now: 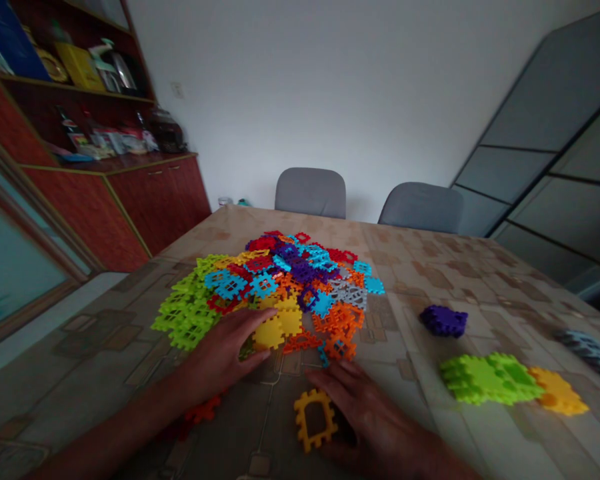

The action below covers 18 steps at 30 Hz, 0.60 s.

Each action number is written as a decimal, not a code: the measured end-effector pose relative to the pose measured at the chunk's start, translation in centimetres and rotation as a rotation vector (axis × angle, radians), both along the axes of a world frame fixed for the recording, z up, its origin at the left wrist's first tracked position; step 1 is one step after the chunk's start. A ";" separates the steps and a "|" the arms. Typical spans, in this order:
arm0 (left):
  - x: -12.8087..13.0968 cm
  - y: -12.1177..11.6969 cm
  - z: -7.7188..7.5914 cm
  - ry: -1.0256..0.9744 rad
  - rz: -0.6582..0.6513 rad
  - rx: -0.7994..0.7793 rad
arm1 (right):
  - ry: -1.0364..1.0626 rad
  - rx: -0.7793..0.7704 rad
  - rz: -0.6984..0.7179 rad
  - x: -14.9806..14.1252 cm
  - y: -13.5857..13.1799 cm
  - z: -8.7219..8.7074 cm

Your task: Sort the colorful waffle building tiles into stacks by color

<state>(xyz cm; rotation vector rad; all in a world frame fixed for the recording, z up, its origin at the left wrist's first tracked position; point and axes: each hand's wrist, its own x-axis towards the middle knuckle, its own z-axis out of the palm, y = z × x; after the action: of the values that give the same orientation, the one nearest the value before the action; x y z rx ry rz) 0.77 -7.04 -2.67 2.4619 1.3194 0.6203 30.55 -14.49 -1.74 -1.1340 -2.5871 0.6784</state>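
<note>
A big heap of flat, toothed plastic tiles (pixel 275 290) in green, blue, red, purple, orange, yellow and grey lies on the patterned table (pixel 445 263). My left hand (pixel 225 357) lies flat at the heap's near edge, fingers stretched out and touching a solid yellow tile (pixel 275 330). My right hand (pixel 367 413) rests flat on the table just right of a yellow open-frame tile (pixel 314 419), which lies apart from the heap. Neither hand grips anything.
To the right lie a small purple stack (pixel 444 321), a green stack (pixel 490 379), a yellow stack (pixel 557 392) and a blue-grey piece (pixel 593 353). Two grey chairs (pixel 310 192) stand at the table's far side. A red-brown cabinet (pixel 130 193) with cluttered shelves stands at the left.
</note>
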 end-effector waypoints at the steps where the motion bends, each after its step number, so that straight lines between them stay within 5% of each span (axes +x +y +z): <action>1: 0.0 -0.4 0.1 0.013 -0.016 0.011 | -0.010 0.002 0.011 0.1 0.0 0.0; 18: 1.7 -4.6 1.4 0.222 -0.255 -0.022 | -0.054 -0.037 0.074 0.7 -0.3 1.1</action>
<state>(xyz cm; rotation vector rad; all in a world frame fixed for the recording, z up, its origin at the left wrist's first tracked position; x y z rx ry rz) 2.44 -11.66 -1.23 2.6825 1.0486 0.2763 31.23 -14.77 -0.60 -1.0862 -2.6841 0.7246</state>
